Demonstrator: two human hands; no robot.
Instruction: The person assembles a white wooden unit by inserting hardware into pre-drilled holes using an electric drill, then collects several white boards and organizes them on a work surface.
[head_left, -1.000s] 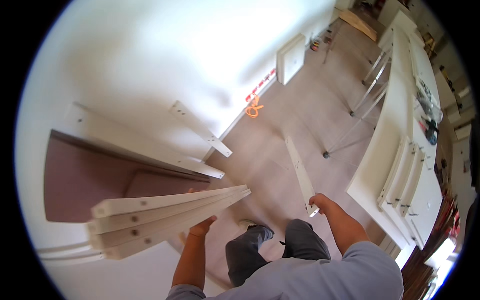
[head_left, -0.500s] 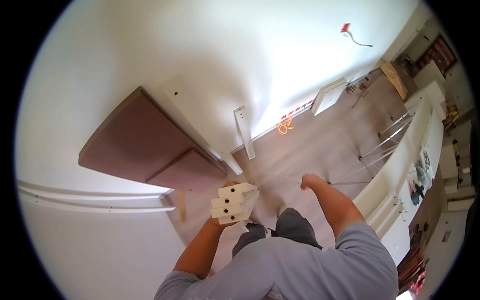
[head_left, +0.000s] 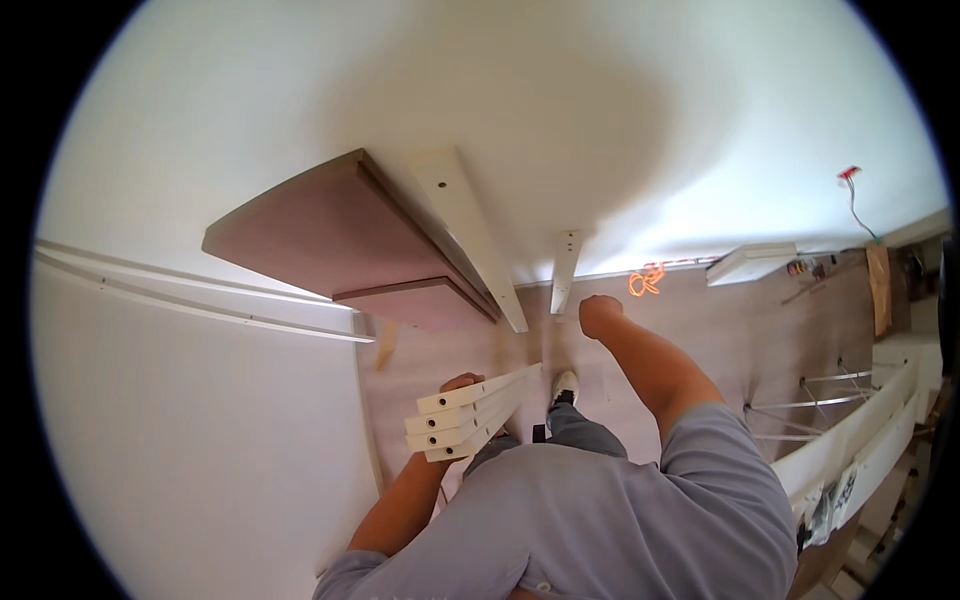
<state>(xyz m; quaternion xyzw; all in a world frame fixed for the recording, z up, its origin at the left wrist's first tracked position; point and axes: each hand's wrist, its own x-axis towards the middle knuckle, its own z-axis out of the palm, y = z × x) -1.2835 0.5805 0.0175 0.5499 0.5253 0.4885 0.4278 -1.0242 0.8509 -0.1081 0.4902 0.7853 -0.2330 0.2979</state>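
Several long white boards (head_left: 465, 412), each with a dark round hole in its end, are bunched together in my left hand (head_left: 463, 382). They slant down toward the floor beside my left leg. My right hand (head_left: 601, 317) is closed and stretched out ahead; anything inside its fingers is hidden. Nearest to it, a short white board (head_left: 566, 268) with small holes leans against the wall. A longer white board (head_left: 470, 240) leans to its left, next to a large pinkish-brown panel (head_left: 330, 225) with a smaller pinkish panel (head_left: 415, 302) in front.
Orange cord (head_left: 645, 280) lies by the wall base, with white panels (head_left: 750, 264) farther right. Long white rails (head_left: 220, 305) run along the left. A white worktop (head_left: 850, 450) on thin metal legs stands at right. A red wall box (head_left: 849, 174) has a wire hanging from it.
My view has swung to the right. My closed right hand has reached forward, closer to the short leaning board. The bundle stays in my left hand and now lies at a flatter angle.
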